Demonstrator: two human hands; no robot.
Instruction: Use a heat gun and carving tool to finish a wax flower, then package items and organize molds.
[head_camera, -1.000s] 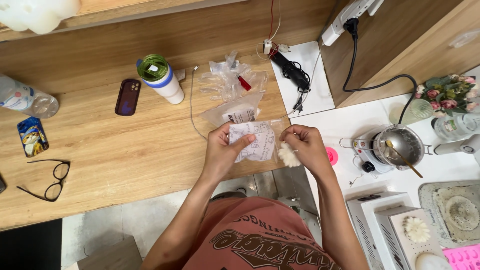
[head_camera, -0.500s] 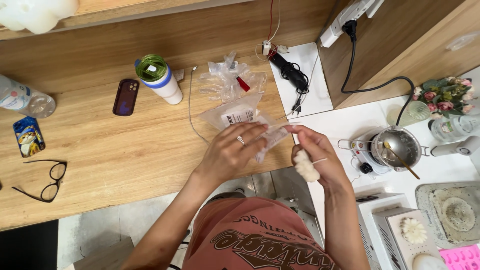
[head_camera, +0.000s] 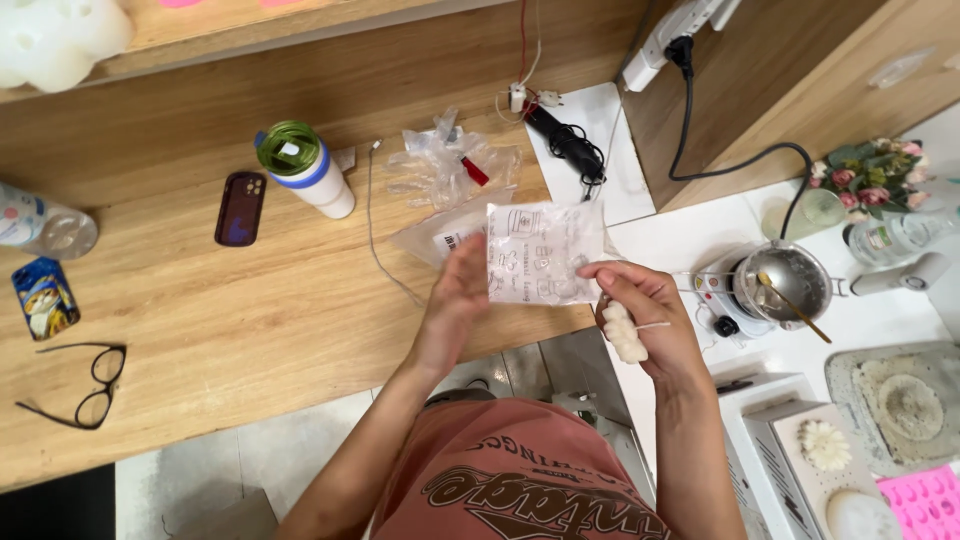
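Observation:
My left hand (head_camera: 455, 305) holds a small clear plastic bag (head_camera: 543, 252) with printed drawings, lifted flat above the wooden table's edge. My right hand (head_camera: 645, 310) pinches the bag's right side and also grips a small cream-white wax figure (head_camera: 625, 333) with a thin white wick sticking out to the right. Behind the bag lie more clear plastic bags (head_camera: 450, 170) in a loose pile with a small red piece among them.
On the wooden table (head_camera: 250, 320) are a white bottle with a green lid (head_camera: 305, 168), a dark phone (head_camera: 240, 208), black glasses (head_camera: 80, 385) and a thin cable (head_camera: 385, 245). To the right stand a metal pot on a small burner (head_camera: 780, 285), moulds (head_camera: 905, 400) and a flower bunch (head_camera: 870, 165).
Both hands have raised the printed bag off the table and spread it flat. The right hand has turned so the wax figure hangs below the bag.

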